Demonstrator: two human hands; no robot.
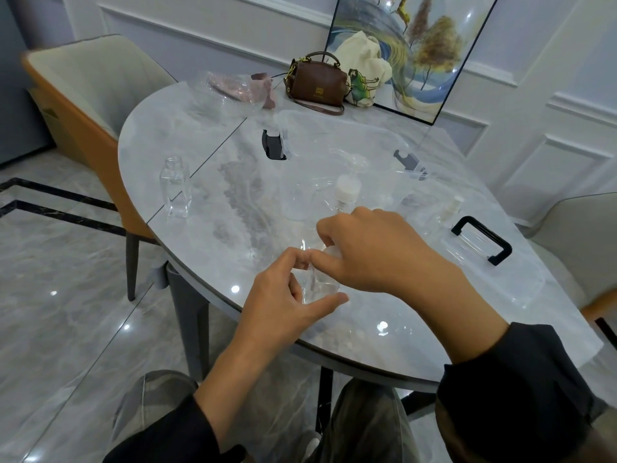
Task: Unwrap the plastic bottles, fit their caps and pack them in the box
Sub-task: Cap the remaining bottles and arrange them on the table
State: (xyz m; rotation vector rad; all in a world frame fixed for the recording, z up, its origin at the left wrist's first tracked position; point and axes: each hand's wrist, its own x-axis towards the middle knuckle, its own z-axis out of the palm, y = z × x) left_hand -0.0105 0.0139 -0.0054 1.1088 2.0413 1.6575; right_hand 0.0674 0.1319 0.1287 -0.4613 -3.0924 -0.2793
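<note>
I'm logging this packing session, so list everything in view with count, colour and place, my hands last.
table: one, grey-white marble, centre
held bottle: one, clear, between both hands
standing bottle: one, clear, table's left
box: one, clear, black clasps, mid-table
lid: one, clear, black handle, right
cap: one, white, beyond the hands
handbag: one, brown, far edge
tote bag: one, cream, beside handbag
painting: one, framed, against wall
chairs: two, cream-orange, left and right
wrapping: one heap, clear, far left
left hand: one, grips held bottle's body
right hand: one, grips its top
</note>
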